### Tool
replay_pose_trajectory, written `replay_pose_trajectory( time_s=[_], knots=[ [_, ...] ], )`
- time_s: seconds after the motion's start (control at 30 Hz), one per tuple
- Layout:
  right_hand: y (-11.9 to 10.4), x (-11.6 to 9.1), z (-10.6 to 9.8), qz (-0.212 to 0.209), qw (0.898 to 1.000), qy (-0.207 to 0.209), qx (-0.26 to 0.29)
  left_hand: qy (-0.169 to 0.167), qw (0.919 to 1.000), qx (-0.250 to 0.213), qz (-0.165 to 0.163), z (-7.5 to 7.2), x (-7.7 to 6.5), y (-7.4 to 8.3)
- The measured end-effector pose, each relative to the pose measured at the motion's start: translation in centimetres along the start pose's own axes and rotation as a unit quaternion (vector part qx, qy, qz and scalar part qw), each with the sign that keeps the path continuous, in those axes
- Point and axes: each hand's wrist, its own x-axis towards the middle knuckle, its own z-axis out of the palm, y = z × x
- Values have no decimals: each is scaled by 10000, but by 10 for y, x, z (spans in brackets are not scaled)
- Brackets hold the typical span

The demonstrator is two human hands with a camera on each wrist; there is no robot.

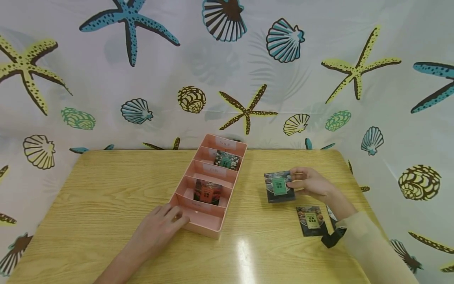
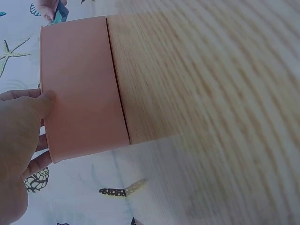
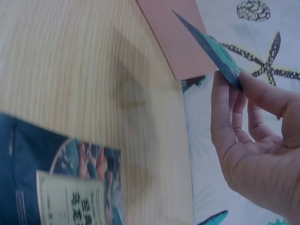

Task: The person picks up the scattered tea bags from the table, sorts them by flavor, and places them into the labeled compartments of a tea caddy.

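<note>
My left hand grips the near left corner of a long pink divided box. In the left wrist view its thumb lies on the box's outer end wall, with fingers over the rim. To the right of the box, my right hand pinches a dark packet with a green label by its right edge, thumb against fingers. The right wrist view shows this packet tilted above the table. A red-labelled packet leans in the box's second compartment from the front, a green-labelled one in the second from the back.
A dark packet with a pale yellow label lies on the wooden table below my right hand. Beside it another packet is mostly hidden by my forearm. A patterned cloth with starfish and shells hangs behind the table.
</note>
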Motion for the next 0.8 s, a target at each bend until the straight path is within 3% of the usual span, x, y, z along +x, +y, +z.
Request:
replay_pose_trajectory(
  time_s=[0.37,0.8],
  knots=[
    [-8,0,45,-333,9987,-265,275,-11,10000,-1,13,-1,1,1],
    [-15,-1,116,-578,9910,123,1198,73,10000,21,36,1,0,0]
  ],
)
